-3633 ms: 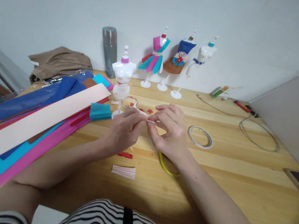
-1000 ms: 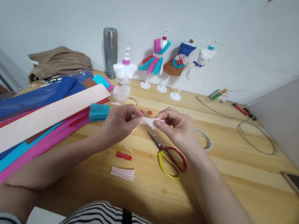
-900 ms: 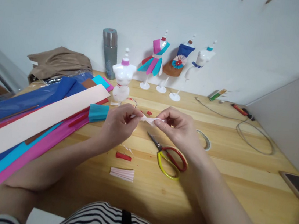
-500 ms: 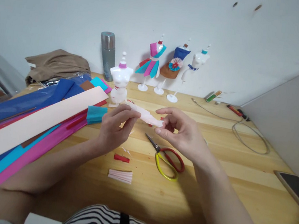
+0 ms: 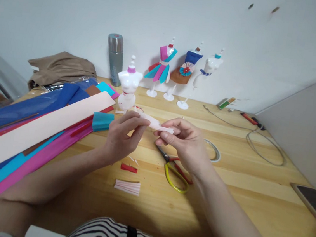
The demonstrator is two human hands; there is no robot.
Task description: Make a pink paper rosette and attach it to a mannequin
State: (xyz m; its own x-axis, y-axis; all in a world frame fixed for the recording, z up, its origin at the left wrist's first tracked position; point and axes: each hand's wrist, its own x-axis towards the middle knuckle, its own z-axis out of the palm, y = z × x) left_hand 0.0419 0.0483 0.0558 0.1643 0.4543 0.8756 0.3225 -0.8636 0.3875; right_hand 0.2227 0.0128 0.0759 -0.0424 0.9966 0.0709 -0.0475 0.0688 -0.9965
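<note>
A pale pink strip of crepe paper (image 5: 155,123) is stretched between my two hands above the table. My left hand (image 5: 125,133) pinches its left part between thumb and fingers. At the strip's right end, the thumb and fingers of my right hand (image 5: 186,142) are closed on it. Scissors (image 5: 176,178) with one yellow and one red handle lie below my right hand, which partly hides them. Closer to me rest a small red piece (image 5: 129,168) and a pleated pale pink piece (image 5: 127,186). Behind my left hand stands a white mini dress form (image 5: 129,83) with a pink neck band.
Coloured crepe paper sheets (image 5: 41,131) pile up on the left, near a flask (image 5: 115,59). Three more dress forms (image 5: 186,69) stand along the wall, two dressed in paper. A tape ring (image 5: 215,152), a cable (image 5: 251,137) and a phone (image 5: 312,203) lie on the right.
My right hand has moved its fingers in and closed them on the strip's right end. The tape ring now shows beside that hand. My left hand keeps its pinch.
</note>
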